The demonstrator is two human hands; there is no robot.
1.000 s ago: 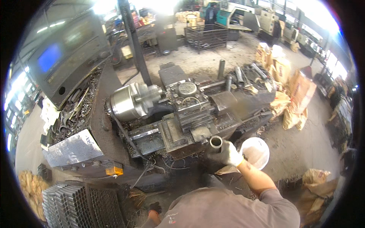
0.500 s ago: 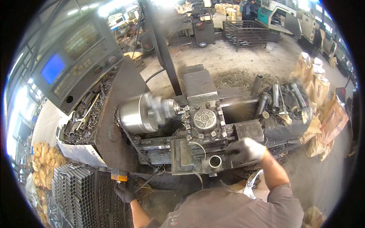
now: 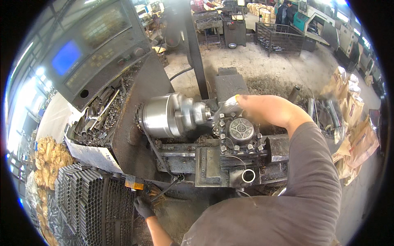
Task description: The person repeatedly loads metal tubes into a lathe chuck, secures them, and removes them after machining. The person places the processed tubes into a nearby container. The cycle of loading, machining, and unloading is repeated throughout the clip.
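My left hand point(image 3: 144, 207), in a dark glove, is low at the front, just below an orange box point(image 3: 134, 185) on the lathe's front. Its fingers look bent, but the dark glove hides how far. Across the machine reaches my right arm, and my gloved right hand point(image 3: 230, 105) is at the far left side of the square tool post point(image 3: 241, 130), close to the lathe chuck point(image 3: 162, 116). Motion blurs that hand and its fingertips are hidden. A short workpiece point(image 3: 200, 112) sticks out of the chuck toward the tool post. An upright metal tube point(image 3: 248, 176) stands in front of the tool post.
A control panel point(image 3: 92, 53) with a blue screen rises at the left, above a tray of tools and chips point(image 3: 98, 115). Stacked steel tubes point(image 3: 80, 205) fill the lower left. Paper sacks point(image 3: 357, 127) stand at the right. A wire cage point(image 3: 279, 39) is farther back, near another person.
My right hand has moved from the right front of the tool post to its far left side. My left hand has dropped slightly from the orange box. The view has shifted.
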